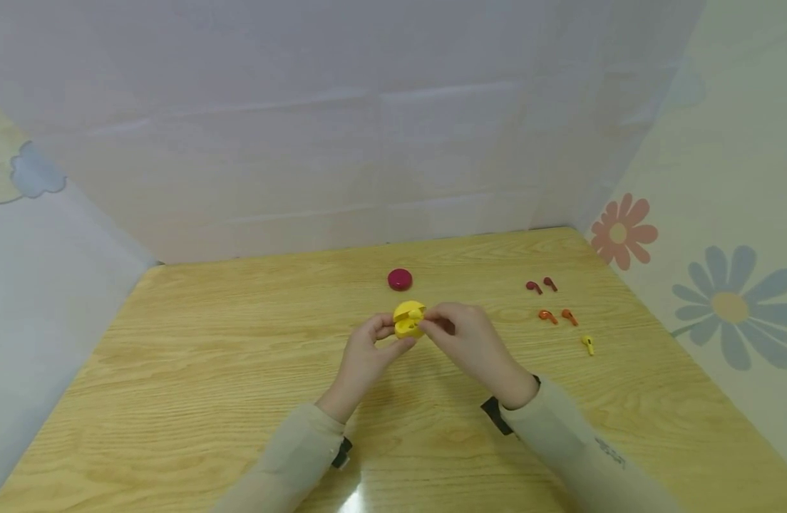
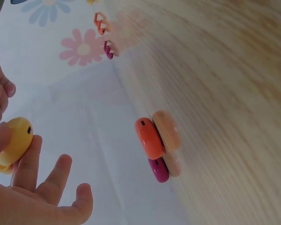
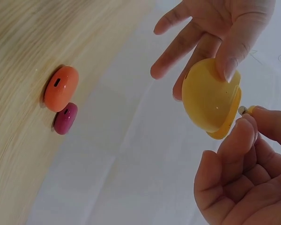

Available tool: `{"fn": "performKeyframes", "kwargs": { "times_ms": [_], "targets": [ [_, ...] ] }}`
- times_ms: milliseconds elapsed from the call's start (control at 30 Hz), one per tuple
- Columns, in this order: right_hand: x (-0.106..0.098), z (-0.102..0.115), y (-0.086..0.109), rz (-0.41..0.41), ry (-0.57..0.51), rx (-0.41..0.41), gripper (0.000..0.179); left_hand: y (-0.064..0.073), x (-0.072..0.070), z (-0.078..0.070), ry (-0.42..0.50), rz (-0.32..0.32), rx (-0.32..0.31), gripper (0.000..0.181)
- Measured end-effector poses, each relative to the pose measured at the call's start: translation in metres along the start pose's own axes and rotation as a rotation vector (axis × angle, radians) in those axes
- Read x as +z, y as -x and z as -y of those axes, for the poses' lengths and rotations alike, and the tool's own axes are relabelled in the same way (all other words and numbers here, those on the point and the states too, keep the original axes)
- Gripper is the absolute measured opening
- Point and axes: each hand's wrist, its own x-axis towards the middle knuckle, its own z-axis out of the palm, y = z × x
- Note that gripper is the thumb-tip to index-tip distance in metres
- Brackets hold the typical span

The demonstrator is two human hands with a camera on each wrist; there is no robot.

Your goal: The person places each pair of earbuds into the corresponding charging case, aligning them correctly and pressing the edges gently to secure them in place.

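Observation:
My left hand (image 1: 364,353) grips a yellow earbud case (image 3: 206,96) between thumb and fingers, its other fingers spread. In the head view the case's lid is raised, facing my right hand (image 1: 470,342). Thumb and fingertips of that hand pinch a small yellow earbud (image 3: 245,110) by its stem, with its metal tip towards the case, right at the case's edge. Most of this earbud is covered by my fingers. Both hands are above the wooden table (image 1: 239,342). Another yellow earbud (image 1: 588,345) lies on the table at the right.
A magenta case (image 1: 400,279) stands beyond my hands. Next to it is an orange case (image 3: 61,89), hidden in the head view. At the right lie two magenta earbuds (image 1: 534,287) and two orange earbuds (image 1: 547,316). A pale wall (image 1: 342,157) rises behind the table.

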Motion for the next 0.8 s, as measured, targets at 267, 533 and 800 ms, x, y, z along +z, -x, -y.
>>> {"fn": "performKeyframes", "kwargs": {
  "times_ms": [267, 533, 800],
  "targets": [
    [0.0050, 0.0024, -0.0024, 0.008, 0.000, -0.001, 0.010, 0.0023, 0.0004, -0.0040, 0.002, 0.013, 0.000, 0.032],
    [0.0079, 0.0029, -0.0031, 0.009, 0.009, -0.003, 0.010, 0.0019, 0.0025, -0.0021, -0.007, 0.015, 0.015, 0.033],
    [0.0069, 0.0034, -0.0026, 0.031, 0.011, 0.003, 0.007, 0.0023, 0.0018, -0.0058, -0.020, 0.015, -0.018, 0.034]
  ]
}}
